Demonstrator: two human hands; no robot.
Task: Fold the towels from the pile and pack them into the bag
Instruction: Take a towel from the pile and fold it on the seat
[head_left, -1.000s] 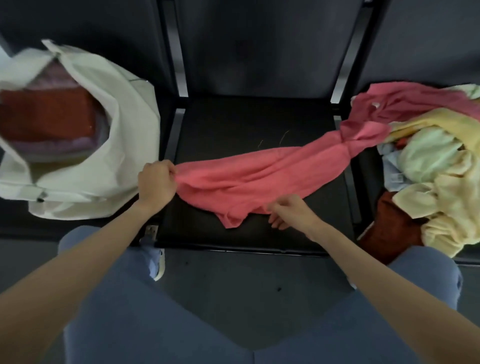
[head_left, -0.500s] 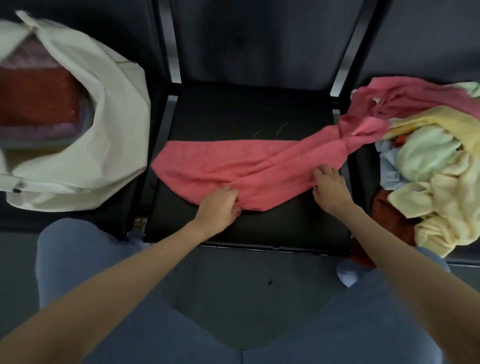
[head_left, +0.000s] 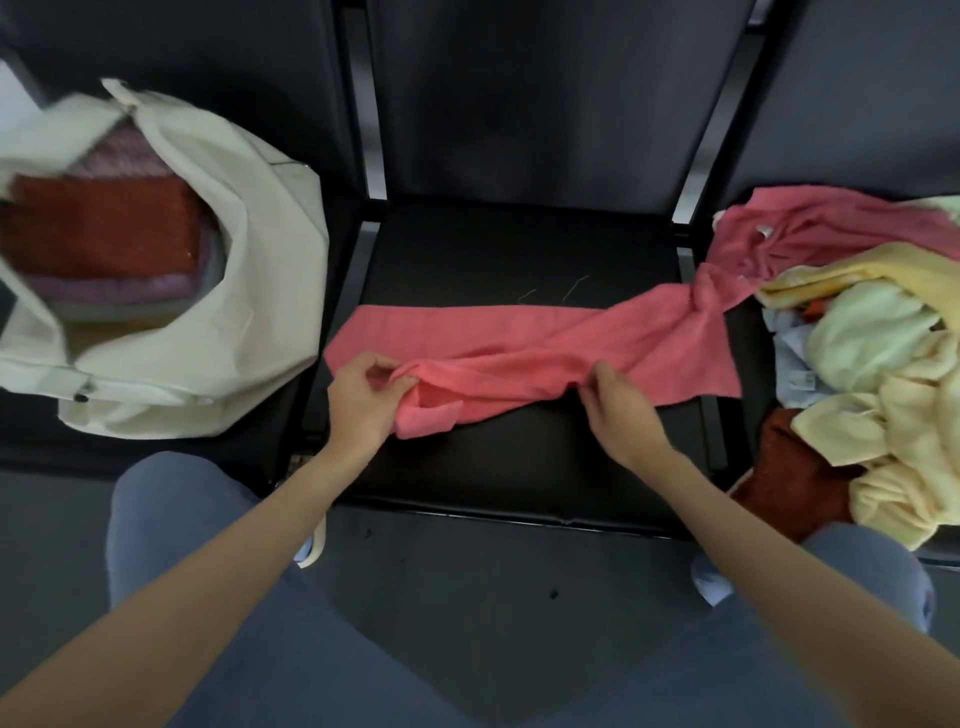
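Spreading comes first: your left hand (head_left: 363, 397) and right hand (head_left: 615, 402) each pinch the towel's (head_left: 519, 343) front edge on the middle seat (head_left: 519, 467); pull its tail off the pile (head_left: 872, 364), then fold.

Single head-worn wide-angle view, steeply down and forward, close over the black seat (head_left: 519, 467).

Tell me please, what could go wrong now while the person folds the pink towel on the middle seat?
1. The far end of the pink towel lies bunched against the pile on the right seat, so pulling it may drag other towels along.
2. The left hand and right hand grip only the near edge, and the cloth is wrinkled and twisted; the fold may come out uneven.
3. The bag already holds folded towels and slumps open; it could tip while being packed.
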